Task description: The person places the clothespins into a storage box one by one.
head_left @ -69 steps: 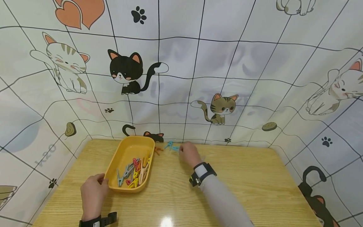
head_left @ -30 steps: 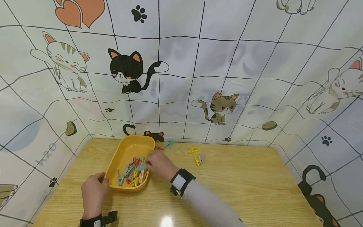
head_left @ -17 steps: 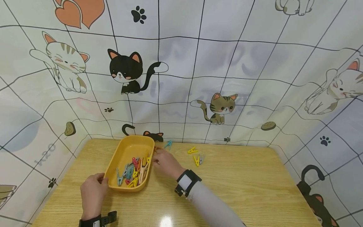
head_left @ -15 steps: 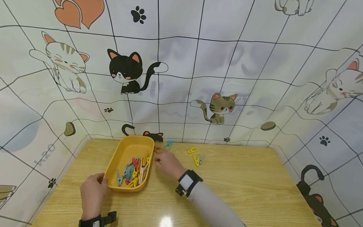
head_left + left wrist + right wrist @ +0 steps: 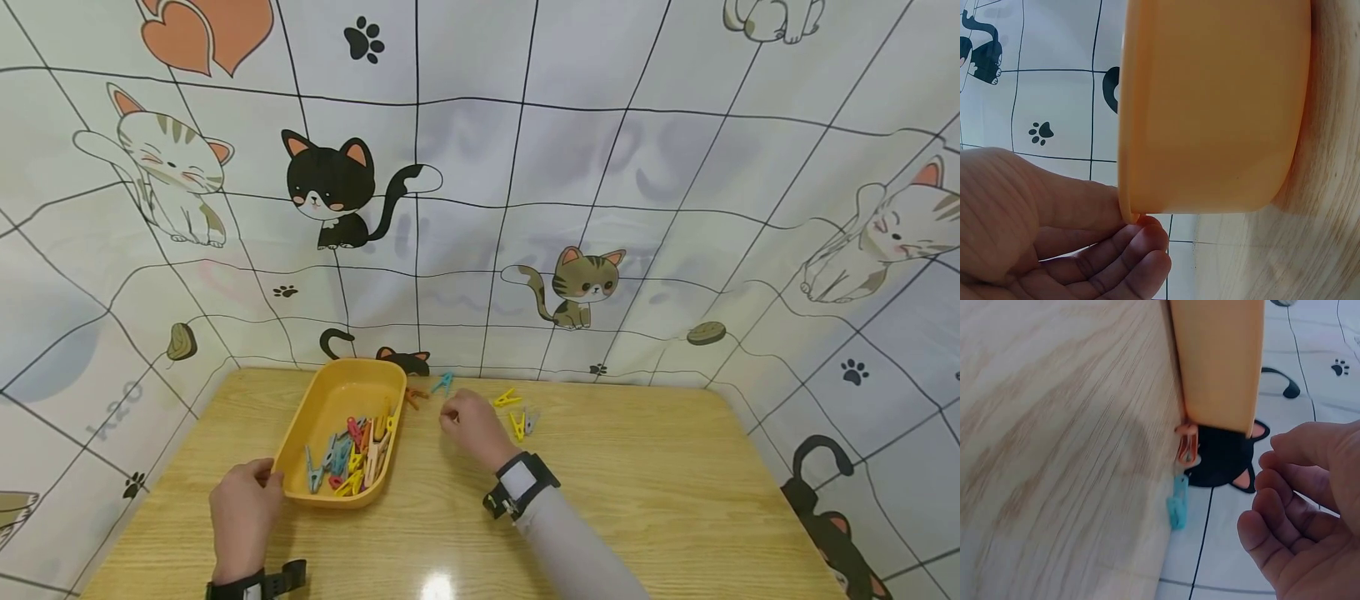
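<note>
My left hand grips the near left corner of a yellow plastic tray. In the left wrist view, thumb and fingers pinch the tray's rim. Colourful clothespins lie in a heap inside the tray. My right hand hovers over the table to the right of the tray, its fingers loosely bent around nothing in the right wrist view. Just beyond it are a blue clothespin and an orange clothespin, the orange one close beside the tray.
Two yellow clothespins, one farther back and one nearer, lie right of the right hand. A grey clothespin is beside the nearer one. A cat-print sheet rises behind the wooden table.
The right hand brought a blue clothespin from the back of the table to the tray and let it go there. Since then it has moved back rightward. The left hand stays put.
</note>
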A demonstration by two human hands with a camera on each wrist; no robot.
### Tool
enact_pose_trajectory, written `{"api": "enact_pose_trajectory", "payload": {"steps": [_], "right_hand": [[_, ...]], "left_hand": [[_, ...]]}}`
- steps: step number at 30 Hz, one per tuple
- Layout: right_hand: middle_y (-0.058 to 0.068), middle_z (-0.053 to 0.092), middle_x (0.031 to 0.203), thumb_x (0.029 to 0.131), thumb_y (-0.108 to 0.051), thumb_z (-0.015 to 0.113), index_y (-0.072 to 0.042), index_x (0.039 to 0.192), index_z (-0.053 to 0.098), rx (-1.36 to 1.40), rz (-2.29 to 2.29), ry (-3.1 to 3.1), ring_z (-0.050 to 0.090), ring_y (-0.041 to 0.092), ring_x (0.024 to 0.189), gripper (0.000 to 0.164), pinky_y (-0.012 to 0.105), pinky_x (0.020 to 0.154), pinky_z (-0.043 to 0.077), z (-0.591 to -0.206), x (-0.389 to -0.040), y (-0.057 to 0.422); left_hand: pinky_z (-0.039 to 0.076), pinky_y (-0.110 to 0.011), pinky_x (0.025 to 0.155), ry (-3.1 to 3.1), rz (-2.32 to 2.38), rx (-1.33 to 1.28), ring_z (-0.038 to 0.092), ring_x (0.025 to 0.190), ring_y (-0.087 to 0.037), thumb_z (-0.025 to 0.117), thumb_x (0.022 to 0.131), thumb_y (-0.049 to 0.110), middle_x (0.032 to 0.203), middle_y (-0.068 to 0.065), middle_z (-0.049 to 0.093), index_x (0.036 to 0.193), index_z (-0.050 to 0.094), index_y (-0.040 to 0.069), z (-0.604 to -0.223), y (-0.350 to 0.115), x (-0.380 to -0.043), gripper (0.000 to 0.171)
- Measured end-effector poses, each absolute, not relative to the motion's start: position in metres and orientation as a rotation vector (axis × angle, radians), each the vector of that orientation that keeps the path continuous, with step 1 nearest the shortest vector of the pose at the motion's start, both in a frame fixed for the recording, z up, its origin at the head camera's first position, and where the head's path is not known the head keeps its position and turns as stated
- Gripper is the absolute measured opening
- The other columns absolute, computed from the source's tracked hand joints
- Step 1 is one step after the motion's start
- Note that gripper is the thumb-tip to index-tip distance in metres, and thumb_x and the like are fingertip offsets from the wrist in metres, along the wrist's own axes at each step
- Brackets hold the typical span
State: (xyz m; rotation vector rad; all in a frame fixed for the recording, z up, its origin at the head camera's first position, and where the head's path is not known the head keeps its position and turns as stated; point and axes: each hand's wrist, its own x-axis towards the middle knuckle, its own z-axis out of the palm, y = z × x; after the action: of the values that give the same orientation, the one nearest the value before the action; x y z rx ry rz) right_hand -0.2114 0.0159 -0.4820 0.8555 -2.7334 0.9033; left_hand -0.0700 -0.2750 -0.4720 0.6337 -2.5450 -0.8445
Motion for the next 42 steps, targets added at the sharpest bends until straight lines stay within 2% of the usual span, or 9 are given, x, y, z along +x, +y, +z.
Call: {"api": "enact_pose_trajectory", "payload": {"steps": [15, 28, 32, 37, 42], "right_hand": [[0.005, 0.063, 0.085, 0.092, -0.004, 0.068, -0.002, 0.086, 0.077, 0.607, 0.87, -2.766, 0.058, 0.015, 0.073, 0.011, 0.027, 0.064, 0.051, -0.499, -0.221, 0.055], [0.011, 0.068, 0.088, 0.086, 0.0, 0.069, 0.003, 0.087, 0.078, 0.469, 0.706, -2.758, 0.065, 0.025, 0.082, 0.009, 0.038, 0.072, 0.057, -0.51, -0.232, 0.077], [0.011, 0.066, 0.085, 0.084, 0.001, 0.07, 0.004, 0.087, 0.078, 0.424, 0.644, -2.762, 0.063, 0.024, 0.079, 0.008, 0.038, 0.07, 0.057, -0.512, -0.235, 0.081], [0.01, 0.064, 0.079, 0.083, 0.001, 0.072, 0.004, 0.081, 0.075, 0.382, 0.569, -2.776, 0.057, 0.02, 0.071, 0.004, 0.035, 0.065, 0.054, -0.515, -0.239, 0.084], [0.01, 0.062, 0.078, 0.085, -0.001, 0.073, -0.001, 0.069, 0.068, 0.326, 0.525, -2.832, 0.052, 0.019, 0.068, 0.016, 0.033, 0.061, 0.047, -0.517, -0.242, 0.087]], "left_hand": [[0.053, -0.054, 0.066, -2.559, -0.868, 0.65, 0.067, 0.076, -0.043, 0.068, 0.087, -0.005, 0.086, -0.032, 0.069, 0.107, 0.069, -0.021, -0.47, -0.276, -0.068, 0.025], [0.054, -0.054, 0.066, -2.559, -0.867, 0.66, 0.067, 0.076, -0.043, 0.067, 0.087, -0.006, 0.087, -0.033, 0.069, 0.107, 0.069, -0.021, -0.47, -0.276, -0.069, 0.026], [0.054, -0.055, 0.066, -2.556, -0.864, 0.652, 0.067, 0.076, -0.044, 0.068, 0.086, -0.006, 0.087, -0.033, 0.069, 0.107, 0.069, -0.021, -0.47, -0.275, -0.069, 0.026], [0.053, -0.055, 0.068, -2.565, -0.865, 0.655, 0.067, 0.077, -0.044, 0.067, 0.087, -0.005, 0.087, -0.032, 0.069, 0.108, 0.069, -0.02, -0.47, -0.276, -0.069, 0.026], [0.053, -0.056, 0.07, -2.567, -0.861, 0.651, 0.067, 0.078, -0.043, 0.067, 0.087, -0.005, 0.088, -0.032, 0.069, 0.109, 0.069, -0.02, -0.47, -0.275, -0.07, 0.026]]}}
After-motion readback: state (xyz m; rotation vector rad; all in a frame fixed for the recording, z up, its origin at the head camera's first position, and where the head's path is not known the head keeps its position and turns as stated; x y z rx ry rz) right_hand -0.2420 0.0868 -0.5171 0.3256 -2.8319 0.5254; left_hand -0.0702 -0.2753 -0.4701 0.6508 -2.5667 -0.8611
